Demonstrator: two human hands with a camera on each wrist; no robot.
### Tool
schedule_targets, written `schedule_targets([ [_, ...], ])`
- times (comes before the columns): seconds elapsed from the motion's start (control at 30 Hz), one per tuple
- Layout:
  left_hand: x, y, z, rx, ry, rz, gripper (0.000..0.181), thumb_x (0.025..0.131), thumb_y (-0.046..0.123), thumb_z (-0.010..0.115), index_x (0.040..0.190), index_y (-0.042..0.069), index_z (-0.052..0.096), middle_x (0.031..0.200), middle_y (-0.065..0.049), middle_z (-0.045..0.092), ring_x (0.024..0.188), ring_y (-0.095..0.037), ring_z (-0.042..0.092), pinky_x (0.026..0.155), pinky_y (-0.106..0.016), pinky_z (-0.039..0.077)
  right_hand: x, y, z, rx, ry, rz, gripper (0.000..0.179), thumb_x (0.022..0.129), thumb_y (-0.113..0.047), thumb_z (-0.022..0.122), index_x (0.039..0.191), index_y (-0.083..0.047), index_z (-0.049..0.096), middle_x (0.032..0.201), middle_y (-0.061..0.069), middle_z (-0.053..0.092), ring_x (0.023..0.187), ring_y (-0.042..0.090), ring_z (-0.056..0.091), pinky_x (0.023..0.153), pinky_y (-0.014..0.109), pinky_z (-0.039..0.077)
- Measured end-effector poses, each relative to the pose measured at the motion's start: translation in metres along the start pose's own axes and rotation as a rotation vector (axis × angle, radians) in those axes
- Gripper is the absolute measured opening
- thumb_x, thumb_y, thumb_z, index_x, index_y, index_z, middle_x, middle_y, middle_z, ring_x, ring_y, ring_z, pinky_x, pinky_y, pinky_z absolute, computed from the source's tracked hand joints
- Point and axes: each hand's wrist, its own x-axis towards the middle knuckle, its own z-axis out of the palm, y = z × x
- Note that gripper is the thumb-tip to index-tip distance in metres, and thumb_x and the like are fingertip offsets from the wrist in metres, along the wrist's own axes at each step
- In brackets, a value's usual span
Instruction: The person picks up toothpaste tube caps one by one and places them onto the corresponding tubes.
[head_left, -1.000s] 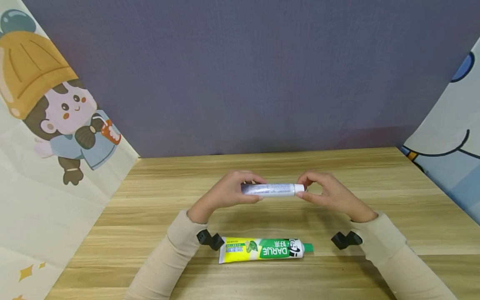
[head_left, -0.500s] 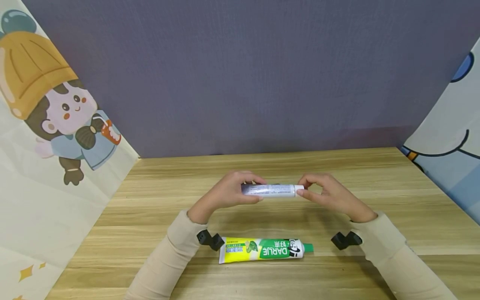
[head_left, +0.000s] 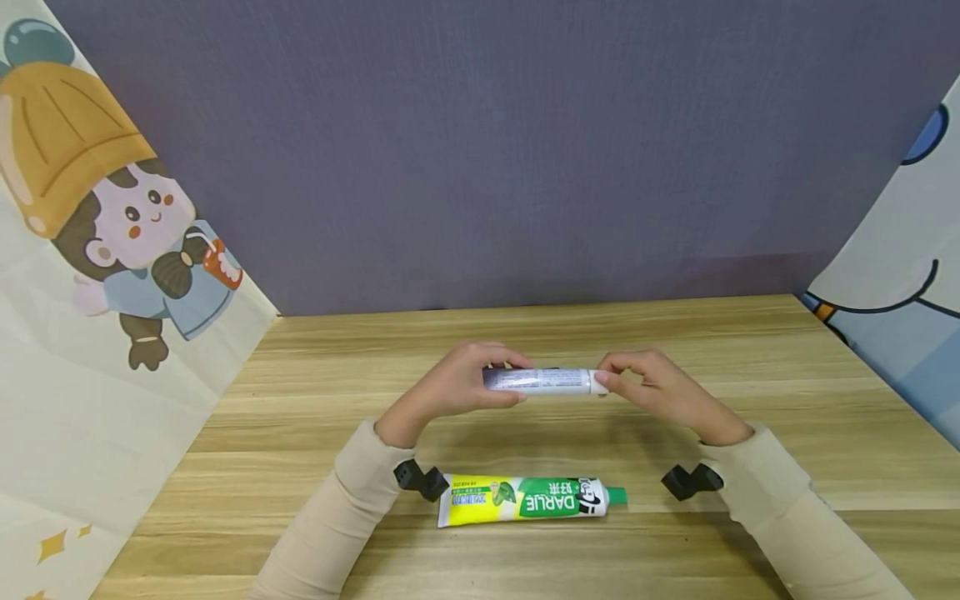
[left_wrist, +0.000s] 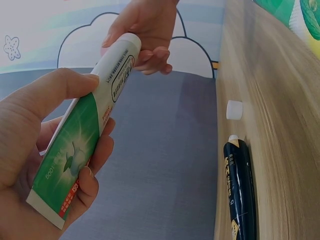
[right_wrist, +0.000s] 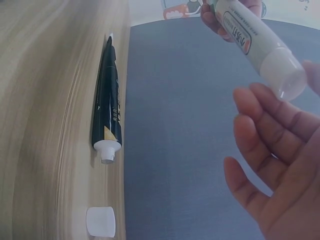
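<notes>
My left hand (head_left: 457, 383) grips a toothpaste tube (left_wrist: 85, 125), green at its flat crimped end and white towards the cap, and holds it level above the table in the head view. The thumb lies along one side, the fingers curl round the other. At the tube's right end my right hand (head_left: 660, 392) pinches the white cap (right_wrist: 283, 75) between thumb and forefinger; its other fingers are loosely bent in the right wrist view. The cap is on the tube. In the head view the fingertips partly cover it.
A yellow and green DARLIE toothpaste tube (head_left: 525, 500) lies nearer on the wooden table (head_left: 337, 367). A dark toothpaste tube (right_wrist: 107, 100) with a bare white nozzle and a loose white cap (right_wrist: 100, 221) lie on the table, mostly hidden in the head view. A grey panel (head_left: 480, 167) stands behind.
My right thumb and forefinger have turned slightly on the cap, the thumb moving up across it and covering more of it. The left hand and the tube have stayed in place.
</notes>
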Motion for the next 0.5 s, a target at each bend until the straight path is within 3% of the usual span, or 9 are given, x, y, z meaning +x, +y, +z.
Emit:
schedule_targets([
  [0.5, 0.0011, 0.0009, 0.0014, 0.003, -0.009, -0.017, 0.033, 0.080, 0.018, 0.075, 0.111, 0.011, 0.069, 0.101, -0.002, 0.067, 0.080, -0.008, 0.056, 0.067, -0.021, 0.047, 0.0000, 0.0028, 0.0003, 0.040, -0.012, -0.016, 0.023, 0.095, -0.003, 0.050, 0.081, -0.012, 0.066, 0.074, -0.006, 0.064, 0.068, 0.004, 0.055, 0.064, 0.027, 0.046],
])
